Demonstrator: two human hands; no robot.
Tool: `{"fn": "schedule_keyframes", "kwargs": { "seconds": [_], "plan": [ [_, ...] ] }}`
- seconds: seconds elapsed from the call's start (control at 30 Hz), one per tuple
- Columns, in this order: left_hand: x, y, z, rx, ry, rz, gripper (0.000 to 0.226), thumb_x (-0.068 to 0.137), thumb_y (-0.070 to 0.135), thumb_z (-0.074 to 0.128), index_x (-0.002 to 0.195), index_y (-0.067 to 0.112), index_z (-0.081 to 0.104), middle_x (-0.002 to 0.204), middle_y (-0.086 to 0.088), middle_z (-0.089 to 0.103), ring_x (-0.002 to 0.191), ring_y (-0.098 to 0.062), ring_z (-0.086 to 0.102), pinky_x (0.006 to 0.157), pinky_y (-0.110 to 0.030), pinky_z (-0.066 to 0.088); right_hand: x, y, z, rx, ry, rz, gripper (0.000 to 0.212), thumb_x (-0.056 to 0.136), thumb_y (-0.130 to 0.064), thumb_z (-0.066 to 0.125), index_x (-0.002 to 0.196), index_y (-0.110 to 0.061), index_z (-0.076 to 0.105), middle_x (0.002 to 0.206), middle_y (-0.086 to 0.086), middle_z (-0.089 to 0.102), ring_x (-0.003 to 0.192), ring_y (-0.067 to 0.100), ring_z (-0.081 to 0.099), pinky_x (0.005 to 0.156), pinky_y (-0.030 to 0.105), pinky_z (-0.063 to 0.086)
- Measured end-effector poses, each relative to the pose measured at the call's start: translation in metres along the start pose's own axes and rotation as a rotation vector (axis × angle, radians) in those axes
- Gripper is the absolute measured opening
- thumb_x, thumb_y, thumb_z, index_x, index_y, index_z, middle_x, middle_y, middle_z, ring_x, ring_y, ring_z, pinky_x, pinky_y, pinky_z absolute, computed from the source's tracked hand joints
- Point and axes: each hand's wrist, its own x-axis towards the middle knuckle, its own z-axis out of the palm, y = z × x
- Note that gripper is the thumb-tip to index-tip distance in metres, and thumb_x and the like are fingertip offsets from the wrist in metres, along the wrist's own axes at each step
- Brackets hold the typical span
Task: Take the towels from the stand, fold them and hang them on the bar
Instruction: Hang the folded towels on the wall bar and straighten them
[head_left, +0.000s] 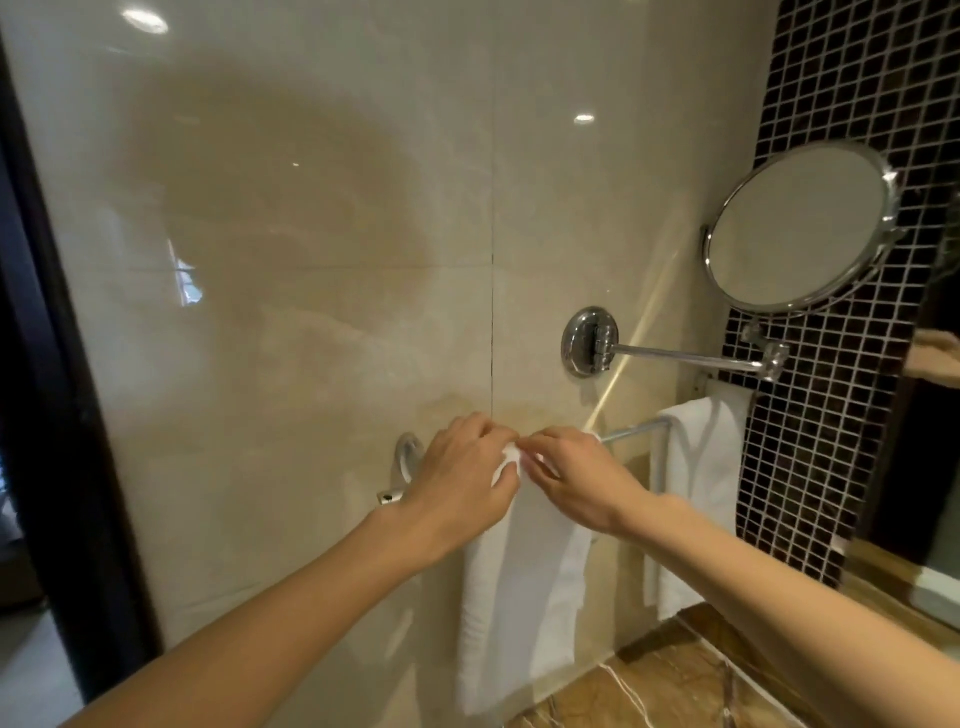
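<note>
**Beige tiled wall (311, 260) with towel bar (634, 430)**

We see a folded towel (524, 587) draped over the towel bar. Our left hand (457, 483) curls its fingers over the top fold. Our right hand (576, 478) pinches the same fold, fingertips together. A second towel (701, 467) hangs at the right end, below the round mirror (800, 228) and above the marble counter (675, 686).

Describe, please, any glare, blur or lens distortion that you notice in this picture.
Head view: ceiling lights glare as bright spots on the glossy wall tile, and a pale streak crosses it by the mirror arm; head view: the wide lens bows the door frame at the left; head view: the white towel looks washed out.
</note>
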Motion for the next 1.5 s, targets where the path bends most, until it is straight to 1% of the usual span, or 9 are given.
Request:
{"fn": "schedule_keyframes", "kwargs": {
  "seconds": [0.2, 0.33, 0.47, 0.67, 0.8, 0.97, 1.23, 1.37, 1.5],
  "plan": [
    [-0.043, 0.009, 0.007, -0.181, 0.124, 0.171, 0.029, 0.078, 0.003, 0.059, 0.106, 0.003, 0.066, 0.099, -0.012, 0.060, 0.091, -0.026, 0.059, 0.082, -0.034, 0.047, 0.006, 0.006, 0.000, 0.113, -0.027, 0.014, 0.032, 0.099, -0.025, 0.045, 0.122, -0.013, 0.064, 0.120, 0.008, 0.067, 0.109, 0.026, 0.060, 0.092, 0.039, 0.046],
    [-0.090, 0.012, 0.035, -0.495, -0.099, -0.050, 0.022, 0.088, 0.020, 0.053, 0.108, 0.019, 0.064, 0.081, 0.010, 0.057, 0.067, -0.005, 0.053, 0.063, -0.017, 0.041, 0.013, 0.006, 0.004, 0.158, -0.040, 0.071, 0.030, 0.099, -0.024, 0.044, 0.115, -0.014, 0.066, 0.117, 0.007, 0.067, 0.107, 0.026, 0.059, 0.088, 0.035, 0.043],
    [-0.158, 0.002, 0.092, -0.582, -0.155, -0.426, 0.006, 0.085, 0.034, 0.056, 0.091, 0.032, 0.056, 0.066, 0.011, 0.047, 0.057, -0.005, 0.043, 0.061, -0.033, 0.043, 0.015, 0.005, 0.011, 0.143, -0.019, 0.065, 0.028, 0.098, -0.019, 0.041, 0.106, -0.012, 0.067, 0.108, 0.011, 0.068, 0.100, 0.031, 0.059, 0.086, 0.039, 0.044],
    [-0.204, -0.011, 0.157, -0.526, -0.446, -0.732, 0.062, 0.075, 0.056, 0.067, 0.124, 0.035, 0.037, 0.134, 0.012, 0.028, 0.113, 0.000, 0.043, 0.089, -0.018, 0.035, 0.015, 0.005, 0.018, 0.163, 0.045, 0.060, 0.028, 0.098, -0.017, 0.042, 0.102, -0.011, 0.069, 0.103, 0.009, 0.070, 0.096, 0.031, 0.060, 0.086, 0.039, 0.043],
    [-0.204, -0.013, 0.184, -0.568, -0.434, -0.732, 0.063, 0.070, 0.050, 0.076, 0.124, 0.032, 0.048, 0.153, 0.007, 0.002, 0.139, -0.008, 0.020, 0.104, -0.015, 0.017, 0.019, 0.004, 0.019, 0.122, 0.027, 0.092, 0.029, 0.098, -0.021, 0.039, 0.098, -0.014, 0.067, 0.098, 0.010, 0.070, 0.092, 0.032, 0.059, 0.084, 0.041, 0.044],
    [-0.205, -0.025, 0.207, -0.545, -0.371, -0.713, 0.042, 0.080, 0.038, 0.074, 0.118, 0.024, 0.063, 0.145, 0.002, 0.029, 0.131, -0.010, 0.033, 0.096, -0.008, 0.019, 0.028, 0.006, 0.017, 0.024, -0.088, 0.114, 0.038, 0.097, -0.030, 0.032, 0.062, -0.016, 0.041, 0.074, 0.006, 0.052, 0.077, 0.035, 0.053, 0.070, 0.040, 0.043],
    [-0.212, -0.029, 0.225, -0.561, -0.270, -0.714, 0.020, 0.086, 0.029, 0.068, 0.104, 0.020, 0.071, 0.113, 0.010, 0.045, 0.087, 0.013, 0.045, 0.076, 0.005, 0.029, 0.045, 0.012, 0.014, -0.050, -0.179, 0.136, 0.048, 0.097, -0.039, 0.030, 0.054, -0.018, 0.037, 0.069, 0.008, 0.048, 0.072, 0.029, 0.050, 0.068, 0.038, 0.041],
    [-0.221, -0.024, 0.239, -0.581, -0.260, -0.825, 0.017, 0.085, 0.031, 0.069, 0.096, 0.018, 0.073, 0.106, 0.006, 0.055, 0.094, -0.005, 0.056, 0.075, -0.010, 0.037, 0.040, 0.010, 0.013, -0.015, -0.147, 0.076, 0.048, 0.101, -0.036, 0.030, 0.061, -0.013, 0.042, 0.066, 0.007, 0.048, 0.071, 0.031, 0.050, 0.067, 0.037, 0.039],
    [-0.228, -0.024, 0.246, -0.637, -0.152, -0.871, 0.008, 0.082, 0.019, 0.073, 0.077, 0.013, 0.072, 0.090, 0.008, 0.059, 0.084, -0.011, 0.059, 0.073, -0.012, 0.041, 0.029, 0.005, 0.001, 0.049, -0.045, -0.047, 0.036, 0.100, -0.033, 0.038, 0.094, -0.008, 0.064, 0.090, 0.011, 0.064, 0.085, 0.029, 0.057, 0.077, 0.044, 0.044]
  ]
}}
